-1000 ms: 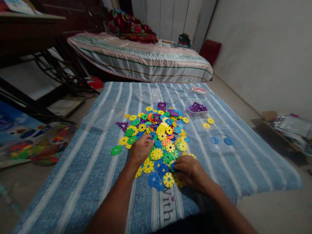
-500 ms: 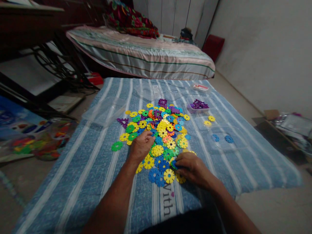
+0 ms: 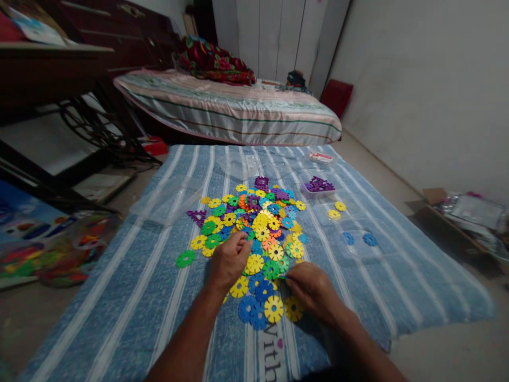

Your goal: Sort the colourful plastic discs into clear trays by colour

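A pile of slotted plastic building discs, yellow (image 3: 262, 232), green (image 3: 272, 269), blue (image 3: 264, 290) and orange (image 3: 272, 244), lies spread over the striped cloth (image 3: 159, 286). My left hand (image 3: 231, 259) rests at the left side of the pile with its fingers curled together; what they hold, if anything, is hidden. At the near right edge of the pile, my right hand (image 3: 314, 286) pinches a blue disc (image 3: 282, 277) seen nearly edge-on, with some green beside it. Just below that hand lies a yellow disc (image 3: 293, 309). Purple square and triangular pieces (image 3: 196, 216) sit among the discs.
To the right stand clear containers: one with purple pieces (image 3: 320, 184), one with yellow discs (image 3: 340, 206), one with blue discs (image 3: 370, 240). Clear lids (image 3: 169, 196) lie at the left and back. Beyond are a bed (image 3: 230, 114) and a treadle stand (image 3: 91, 122).
The view has tilted up, so everything sits lower in the picture. My right hand has lifted its disc slightly and turned it edge-on. My left hand stays curled at the pile.
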`<state>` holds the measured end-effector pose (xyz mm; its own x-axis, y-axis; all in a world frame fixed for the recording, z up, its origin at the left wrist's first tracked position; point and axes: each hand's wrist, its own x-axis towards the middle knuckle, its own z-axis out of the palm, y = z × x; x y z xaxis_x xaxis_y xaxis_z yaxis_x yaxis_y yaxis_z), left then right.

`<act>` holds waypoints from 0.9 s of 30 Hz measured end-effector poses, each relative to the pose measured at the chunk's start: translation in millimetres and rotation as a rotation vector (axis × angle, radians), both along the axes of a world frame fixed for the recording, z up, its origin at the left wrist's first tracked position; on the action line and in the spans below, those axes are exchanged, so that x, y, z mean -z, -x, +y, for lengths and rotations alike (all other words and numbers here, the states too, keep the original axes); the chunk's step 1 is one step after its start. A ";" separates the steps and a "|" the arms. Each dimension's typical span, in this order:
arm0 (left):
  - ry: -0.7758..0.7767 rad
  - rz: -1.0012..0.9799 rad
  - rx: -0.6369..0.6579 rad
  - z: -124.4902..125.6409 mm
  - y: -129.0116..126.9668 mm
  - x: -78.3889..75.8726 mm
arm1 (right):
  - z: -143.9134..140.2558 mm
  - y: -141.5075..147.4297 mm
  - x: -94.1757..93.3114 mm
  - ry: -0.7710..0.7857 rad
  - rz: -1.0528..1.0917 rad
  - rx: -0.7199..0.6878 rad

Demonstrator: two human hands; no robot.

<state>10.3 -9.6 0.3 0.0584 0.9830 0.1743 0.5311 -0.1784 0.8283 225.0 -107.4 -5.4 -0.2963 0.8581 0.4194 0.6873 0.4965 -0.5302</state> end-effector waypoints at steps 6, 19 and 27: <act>0.046 0.004 0.357 -23.1 -15.3 -22.7 | 6.2 7.2 7.5 -0.071 0.128 0.192; 0.281 -0.031 0.505 -27.7 -23.8 -15.7 | 13.4 21.4 1.8 -0.047 0.258 0.228; 0.305 -0.054 0.501 -28.9 -23.0 -17.5 | 12.4 23.1 -5.3 -0.034 0.298 0.196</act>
